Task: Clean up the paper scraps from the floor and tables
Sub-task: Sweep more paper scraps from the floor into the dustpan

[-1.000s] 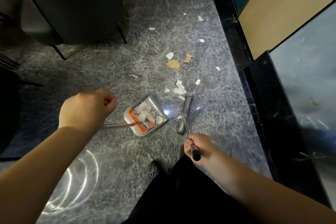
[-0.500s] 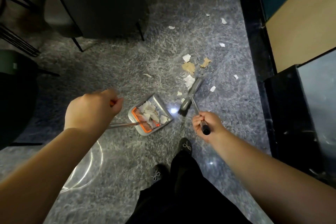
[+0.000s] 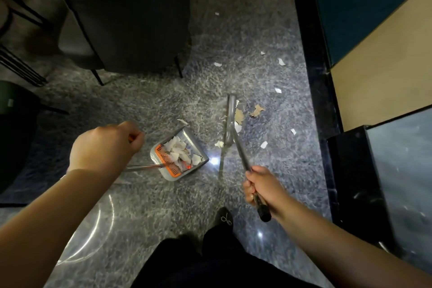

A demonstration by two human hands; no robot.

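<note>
A dark chair (image 3: 131, 21) stands over a speckled grey floor (image 3: 163, 105) strewn with paper scraps (image 3: 257, 110). The right hand (image 3: 264, 187) is clamped around the handle of a broom (image 3: 230, 121), its head beside tan and white pieces. The left hand (image 3: 105, 145) grips the long handle of a dustpan (image 3: 178, 154), already heaped with torn paper. A hard sweep could scatter light scraps past the pan, or tip its load.
</note>
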